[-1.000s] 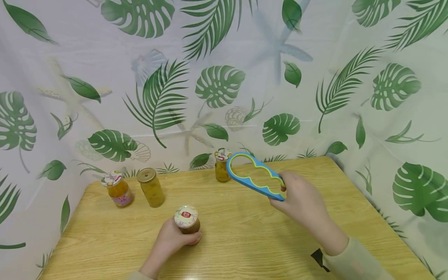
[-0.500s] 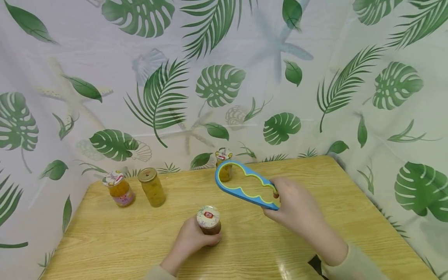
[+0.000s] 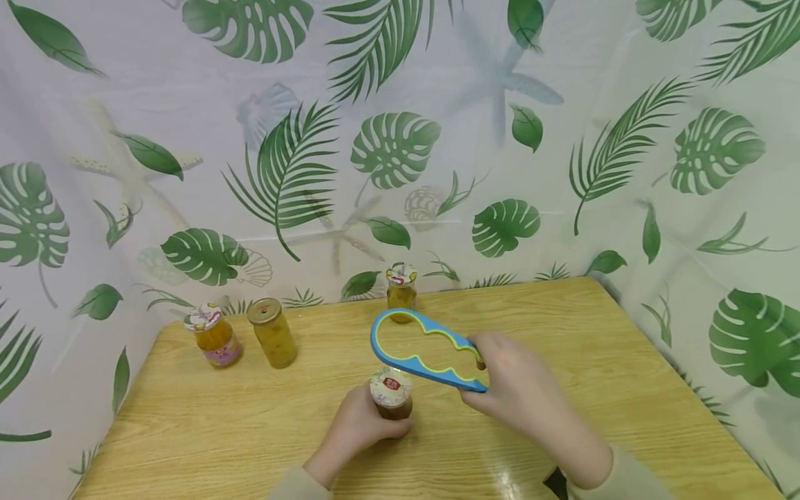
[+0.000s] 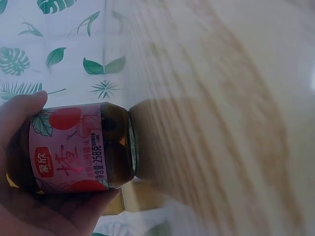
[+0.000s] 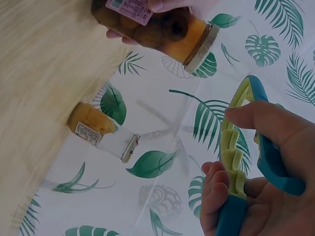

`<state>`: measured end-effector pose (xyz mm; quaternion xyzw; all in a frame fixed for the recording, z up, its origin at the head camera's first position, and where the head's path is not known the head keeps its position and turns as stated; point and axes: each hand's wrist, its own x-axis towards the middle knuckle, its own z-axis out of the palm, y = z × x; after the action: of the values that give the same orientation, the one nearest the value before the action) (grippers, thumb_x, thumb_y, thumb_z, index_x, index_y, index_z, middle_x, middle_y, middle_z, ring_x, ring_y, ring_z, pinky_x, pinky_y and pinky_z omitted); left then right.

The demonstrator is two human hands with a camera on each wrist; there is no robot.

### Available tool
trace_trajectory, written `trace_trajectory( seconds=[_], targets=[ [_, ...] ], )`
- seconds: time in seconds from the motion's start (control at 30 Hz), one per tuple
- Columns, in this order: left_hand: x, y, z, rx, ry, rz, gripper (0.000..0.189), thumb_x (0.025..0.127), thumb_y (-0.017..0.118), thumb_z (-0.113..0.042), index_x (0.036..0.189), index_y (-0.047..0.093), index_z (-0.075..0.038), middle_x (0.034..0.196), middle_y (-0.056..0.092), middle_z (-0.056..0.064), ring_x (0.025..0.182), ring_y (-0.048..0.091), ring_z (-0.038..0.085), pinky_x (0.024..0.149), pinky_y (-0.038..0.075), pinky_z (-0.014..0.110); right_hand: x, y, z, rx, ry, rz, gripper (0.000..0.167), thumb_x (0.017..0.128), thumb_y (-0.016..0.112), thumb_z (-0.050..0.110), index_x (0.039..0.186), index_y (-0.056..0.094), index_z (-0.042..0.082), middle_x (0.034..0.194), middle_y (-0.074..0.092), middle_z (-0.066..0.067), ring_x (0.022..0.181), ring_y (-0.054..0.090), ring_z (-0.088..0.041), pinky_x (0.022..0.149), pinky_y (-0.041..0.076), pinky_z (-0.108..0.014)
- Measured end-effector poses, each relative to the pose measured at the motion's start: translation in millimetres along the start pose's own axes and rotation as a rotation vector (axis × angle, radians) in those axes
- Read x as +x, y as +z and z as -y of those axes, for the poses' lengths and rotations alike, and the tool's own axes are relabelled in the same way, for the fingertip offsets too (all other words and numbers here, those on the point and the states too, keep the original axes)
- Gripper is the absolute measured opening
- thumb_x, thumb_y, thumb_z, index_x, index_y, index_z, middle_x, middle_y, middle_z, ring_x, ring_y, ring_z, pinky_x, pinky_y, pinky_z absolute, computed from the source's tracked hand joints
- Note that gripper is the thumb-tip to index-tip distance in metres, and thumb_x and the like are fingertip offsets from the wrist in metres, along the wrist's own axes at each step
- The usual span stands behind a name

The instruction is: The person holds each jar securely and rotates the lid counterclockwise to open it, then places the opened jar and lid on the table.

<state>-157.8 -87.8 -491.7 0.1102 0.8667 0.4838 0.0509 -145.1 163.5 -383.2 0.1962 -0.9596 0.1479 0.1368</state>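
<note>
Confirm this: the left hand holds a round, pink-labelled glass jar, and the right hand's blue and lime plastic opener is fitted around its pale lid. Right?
Not fitted: the right wrist view shows the right hand holding the opener apart from the lid. The left hand does hold the jar.

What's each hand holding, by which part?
The left hand holds a dark-filled, pale-lidded glass jar round its body; the right hand, a blue, lime-lined plastic loop by the end opposite its rounded tip.
</note>
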Motion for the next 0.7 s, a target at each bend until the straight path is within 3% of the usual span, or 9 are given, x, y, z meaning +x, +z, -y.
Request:
trace_trajectory(
  seconds=[0.33, 0.5, 0.7],
  targets=[
    [2.0, 2.5, -0.6, -0.011, -0.003, 0.015, 0.06, 0.074, 0.096, -0.021, 0.125, 0.067, -0.004, 0.118, 0.077, 0.013, 0.113, 0.071, 0.029, 0.098, 0.058, 0.047, -5.8, 15, 4, 0.013, 0.004, 0.093, 0.056, 0.072, 0.095, 0.024, 0.118, 0.069, 0.006, 0.091, 0.064, 0.002, 0.076, 0.055, -0.009, 0.062, 0.048, -0.026],
    [2.8, 3.1, 0.4, -0.031, -0.016, 0.019, 0.062, 0.075, 0.096, -0.021, 0.127, 0.067, -0.005, 0.12, 0.076, 0.012, 0.114, 0.07, 0.026, 0.098, 0.057, 0.045, -7.2, 23, 5, 0.01, 0.024, 0.136, 0.054, 0.072, 0.094, 0.024, 0.116, 0.069, 0.006, 0.089, 0.063, 0.004, 0.074, 0.054, -0.008, 0.062, 0.047, -0.024],
    [3.8, 2.5, 1.2, -0.058, -0.011, 0.023, 0.055, 0.076, 0.095, -0.018, 0.123, 0.069, -0.008, 0.113, 0.077, 0.007, 0.102, 0.066, 0.017, 0.094, 0.056, 0.036, -9.0, 27, 6, 0.029, 0.033, 0.18, 0.051, 0.074, 0.093, 0.025, 0.115, 0.069, 0.008, 0.089, 0.063, 0.004, 0.074, 0.053, -0.008, 0.061, 0.046, -0.025]
  ],
)
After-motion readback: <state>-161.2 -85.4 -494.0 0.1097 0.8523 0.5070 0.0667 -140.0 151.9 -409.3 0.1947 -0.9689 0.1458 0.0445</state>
